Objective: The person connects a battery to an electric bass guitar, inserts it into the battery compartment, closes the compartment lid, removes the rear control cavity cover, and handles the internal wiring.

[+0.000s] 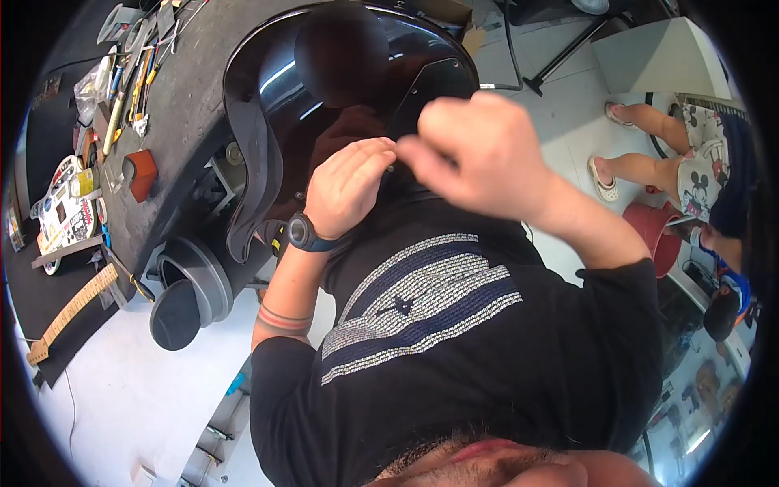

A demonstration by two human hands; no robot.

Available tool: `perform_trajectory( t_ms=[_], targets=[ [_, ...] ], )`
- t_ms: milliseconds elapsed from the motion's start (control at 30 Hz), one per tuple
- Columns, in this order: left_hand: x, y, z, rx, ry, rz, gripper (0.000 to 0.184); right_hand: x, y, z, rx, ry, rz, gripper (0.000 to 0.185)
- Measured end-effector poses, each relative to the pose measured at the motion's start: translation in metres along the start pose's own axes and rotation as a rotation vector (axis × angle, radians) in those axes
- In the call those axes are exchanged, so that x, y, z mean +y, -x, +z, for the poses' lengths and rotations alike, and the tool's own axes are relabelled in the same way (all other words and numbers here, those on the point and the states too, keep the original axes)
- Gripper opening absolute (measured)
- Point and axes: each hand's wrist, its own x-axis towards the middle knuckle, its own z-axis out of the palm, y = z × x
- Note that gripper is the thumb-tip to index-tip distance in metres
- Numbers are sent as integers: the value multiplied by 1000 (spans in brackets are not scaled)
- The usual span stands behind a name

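A glossy black guitar body [280, 105] lies against the front of my dark shirt, with a thin seam line across its right part. My left hand [350, 187], with a watch [303, 233] on its wrist, rests at the guitar's near edge, its fingers pressed together. Just right of it, my right hand [483, 154] is curled into a fist above the guitar, its thumb side close to the left fingertips. Whatever either hand pinches is too small or hidden to name. A dark, blurred round patch covers the guitar's upper middle.
On the dark workbench [191, 89] at left lie several hand tools [144, 77], an orange block [142, 174] and a guitar neck [77, 308]. A grey bin [207, 284] stands below. At right are another person's legs [649, 170] and a red bucket [649, 223].
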Motion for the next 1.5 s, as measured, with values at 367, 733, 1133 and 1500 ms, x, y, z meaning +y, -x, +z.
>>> perform_trajectory(
  t_ms=[367,733,1133,1500],
  targets=[
    [9,-9,-8,-88,-35,15,31,-30,26,30,-123,98,-79,28],
    [8,-11,-2,-7,78,19,31,-36,20,24,-303,424,-298,12],
    [17,-25,-6,5,102,-79,37,-22,13,19,-143,429,-492,16],
    [3,-19,-7,-35,19,19,23,-23,8,18,-186,308,-325,19]
  ],
)
